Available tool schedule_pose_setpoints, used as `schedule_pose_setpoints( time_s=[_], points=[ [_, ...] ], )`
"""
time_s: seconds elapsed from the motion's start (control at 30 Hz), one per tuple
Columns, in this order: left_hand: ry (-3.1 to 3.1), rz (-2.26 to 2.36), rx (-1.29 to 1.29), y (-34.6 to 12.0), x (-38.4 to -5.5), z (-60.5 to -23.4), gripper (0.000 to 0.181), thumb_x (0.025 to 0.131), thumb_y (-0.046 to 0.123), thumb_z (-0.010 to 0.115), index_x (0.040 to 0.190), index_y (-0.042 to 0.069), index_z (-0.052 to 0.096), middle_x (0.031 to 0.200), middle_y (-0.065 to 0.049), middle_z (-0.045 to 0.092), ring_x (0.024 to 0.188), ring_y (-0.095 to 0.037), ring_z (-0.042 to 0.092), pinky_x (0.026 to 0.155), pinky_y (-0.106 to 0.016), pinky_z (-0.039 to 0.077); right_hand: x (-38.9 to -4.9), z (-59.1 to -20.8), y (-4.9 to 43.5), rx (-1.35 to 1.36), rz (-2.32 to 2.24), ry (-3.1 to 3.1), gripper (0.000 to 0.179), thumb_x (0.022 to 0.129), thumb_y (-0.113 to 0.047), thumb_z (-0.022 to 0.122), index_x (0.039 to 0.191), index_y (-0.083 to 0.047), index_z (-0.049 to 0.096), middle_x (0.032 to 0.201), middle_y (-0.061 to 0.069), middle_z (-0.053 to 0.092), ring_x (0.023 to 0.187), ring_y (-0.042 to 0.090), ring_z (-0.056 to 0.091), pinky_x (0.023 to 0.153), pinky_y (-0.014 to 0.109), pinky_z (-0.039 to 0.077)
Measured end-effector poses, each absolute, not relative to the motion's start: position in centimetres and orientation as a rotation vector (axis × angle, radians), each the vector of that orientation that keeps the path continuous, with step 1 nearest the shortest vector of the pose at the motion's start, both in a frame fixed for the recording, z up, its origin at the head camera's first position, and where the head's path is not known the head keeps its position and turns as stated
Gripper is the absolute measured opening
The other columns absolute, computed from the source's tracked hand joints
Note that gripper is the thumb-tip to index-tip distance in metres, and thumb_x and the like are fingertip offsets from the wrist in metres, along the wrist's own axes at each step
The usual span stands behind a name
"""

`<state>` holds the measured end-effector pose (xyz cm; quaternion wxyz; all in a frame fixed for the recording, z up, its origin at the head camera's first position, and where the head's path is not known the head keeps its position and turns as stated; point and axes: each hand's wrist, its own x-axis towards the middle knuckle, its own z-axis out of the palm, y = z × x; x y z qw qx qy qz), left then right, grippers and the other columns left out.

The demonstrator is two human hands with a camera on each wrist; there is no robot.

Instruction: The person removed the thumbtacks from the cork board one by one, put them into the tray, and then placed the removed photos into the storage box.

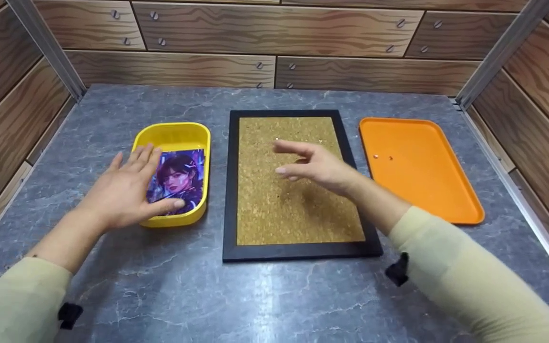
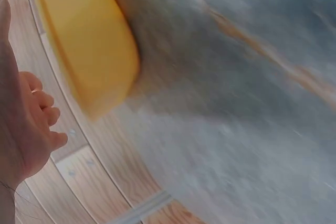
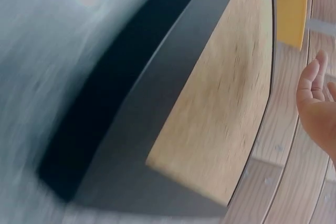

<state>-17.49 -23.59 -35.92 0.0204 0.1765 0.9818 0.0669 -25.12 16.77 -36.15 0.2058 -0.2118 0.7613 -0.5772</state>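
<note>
My left hand point(image 1: 129, 188) reaches over the left side of a yellow bin point(image 1: 200, 209), fingers spread and fairly straight. A picture card point(image 1: 179, 178) with a purple and blue portrait lies in the bin, partly covered by that hand. In the left wrist view, the hand point(image 2: 31, 124) shows at the left edge beside the yellow bin point(image 2: 89, 40). My right hand point(image 1: 320, 166) hovers above a black-framed cork board point(image 1: 298, 214), index finger and thumb apart, nothing visible between them. The right wrist view catches this hand point(image 3: 320, 108) at its right edge, fingers loosely bent.
To the right of the cork board lies an orange tray point(image 1: 427, 176) with a small white bit point(image 1: 376, 156) and a small dark bit point(image 1: 391, 158) on it. Tiny shiny specks dot the upper cork. Wood-patterned walls point(image 1: 274, 28) enclose the grey marbled table point(image 1: 184, 286).
</note>
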Motion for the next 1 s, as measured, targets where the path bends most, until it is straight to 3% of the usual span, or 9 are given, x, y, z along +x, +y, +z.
schedule_pose_setpoints(
  time_s=[0.13, 0.27, 0.4, 0.5, 0.73, 1.0],
  points=[
    [3.073, 0.210, 0.619, -21.6, -18.5, -35.5, 0.120, 0.093, 0.086, 0.047, 0.168, -0.002, 0.016, 0.173, -0.027, 0.015, 0.160, -0.045, 0.015, 0.126, -0.067, 0.010, -25.2, -35.9, 19.2, -0.613, -1.502, 2.352, 0.068, 0.098, -0.021, 0.079, 0.159, -0.009, 0.050, 0.159, 0.014, 0.051, 0.129, 0.035, 0.064, 0.105, 0.042, 0.055],
    [3.101, 0.223, 0.673, -19.0, -19.5, -35.3, 0.119, 0.093, 0.086, 0.046, 0.168, -0.002, 0.018, 0.173, -0.025, 0.016, 0.160, -0.043, 0.016, 0.128, -0.063, 0.011, -25.1, -35.8, 21.0, -0.683, -1.280, 2.664, 0.067, 0.099, -0.026, 0.078, 0.157, -0.005, 0.052, 0.159, 0.016, 0.052, 0.138, 0.038, 0.056, 0.110, 0.048, 0.051],
    [3.115, 0.222, 0.686, -16.1, -20.4, -35.2, 0.120, 0.092, 0.088, 0.043, 0.168, -0.001, 0.016, 0.174, -0.023, 0.012, 0.162, -0.039, 0.012, 0.129, -0.059, 0.007, -24.8, -36.1, 22.1, -0.734, -0.937, 2.960, 0.071, 0.099, -0.037, 0.076, 0.157, -0.003, 0.051, 0.161, 0.019, 0.049, 0.147, 0.039, 0.046, 0.119, 0.054, 0.039],
    [3.121, 0.209, 0.683, -13.8, -20.8, -35.3, 0.120, 0.092, 0.090, 0.038, 0.169, 0.001, 0.013, 0.174, -0.021, 0.009, 0.162, -0.038, 0.009, 0.130, -0.058, 0.004, -24.5, -36.6, 22.7, -0.729, -0.760, 3.063, 0.078, 0.100, -0.044, 0.074, 0.159, -0.003, 0.047, 0.165, 0.021, 0.041, 0.152, 0.043, 0.037, 0.124, 0.059, 0.029],
    [3.088, 0.170, 0.645, -9.9, -21.8, -36.2, 0.121, 0.091, 0.093, 0.028, 0.170, 0.005, 0.004, 0.175, -0.020, 0.003, 0.162, -0.039, 0.003, 0.129, -0.060, 0.000, -24.3, -38.2, 23.7, -0.617, -0.518, 3.132, 0.089, 0.099, -0.060, 0.066, 0.166, -0.010, 0.036, 0.173, 0.021, 0.024, 0.159, 0.048, 0.018, 0.126, 0.064, 0.018],
    [3.044, 0.096, 0.604, -7.2, -22.5, -37.8, 0.114, 0.094, 0.089, 0.029, 0.171, 0.009, 0.000, 0.174, -0.023, -0.002, 0.162, -0.041, -0.002, 0.127, -0.062, -0.003, -24.3, -39.1, 24.2, -0.503, -0.286, 3.128, 0.099, 0.096, -0.080, 0.050, 0.172, -0.021, 0.022, 0.177, 0.018, 0.001, 0.161, 0.046, -0.005, 0.127, 0.067, 0.005]
  ],
)
